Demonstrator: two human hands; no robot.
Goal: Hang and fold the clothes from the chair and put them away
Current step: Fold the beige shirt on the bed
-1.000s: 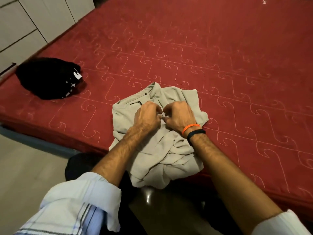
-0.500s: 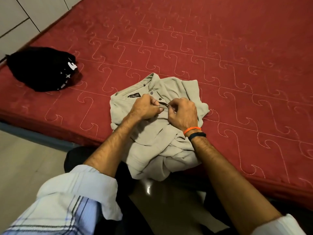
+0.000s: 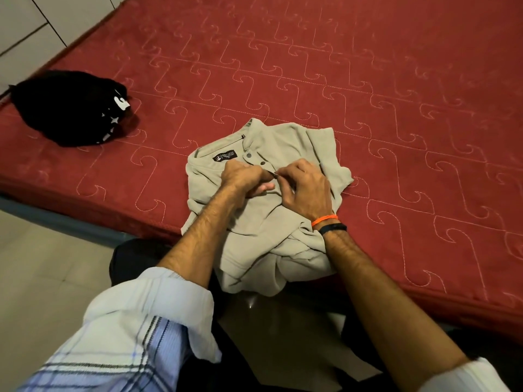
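Observation:
A beige collared shirt (image 3: 285,148) lies crumpled near the front edge of the red mattress (image 3: 368,80), its collar and dark label facing up and its lower part hanging over the edge. My left hand (image 3: 244,179) and my right hand (image 3: 307,188) meet at the button placket just below two visible buttons. Each hand pinches the placket fabric with curled fingers. A folded black garment (image 3: 68,107) with white print sits at the mattress's left end.
White cabinet doors (image 3: 25,26) stand at the far left behind the bed. Light floor tiles (image 3: 36,264) lie to the left below the mattress edge. Something dark sits low in front of me under the hanging shirt.
Both hands stay on the placket and have shifted slightly lower along it; more of the collar, the label and two buttons show above them now. The view has tilted a little.

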